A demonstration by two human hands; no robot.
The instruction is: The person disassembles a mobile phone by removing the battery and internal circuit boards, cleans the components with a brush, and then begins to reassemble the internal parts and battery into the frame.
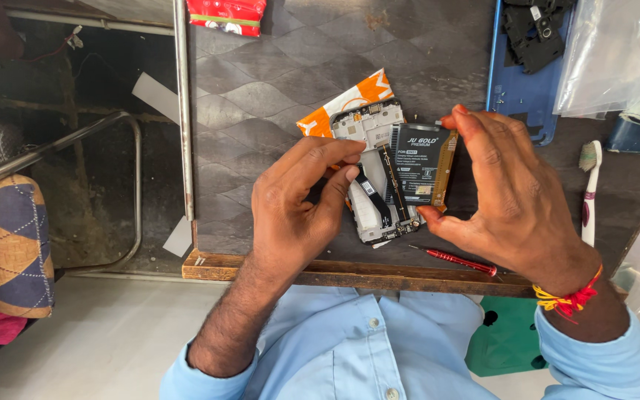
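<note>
Both hands grip: my left hand [301,200] pinches the opened phone frame [372,174] between them, my right hand [509,196] clamps the black battery [422,167], which I'd seat squarely, sparing the flex ribbon [370,194].

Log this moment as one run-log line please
left hand: pinching black flex cable | right hand: holding black battery over opened phone frame | red screwdriver: lying on table
</note>
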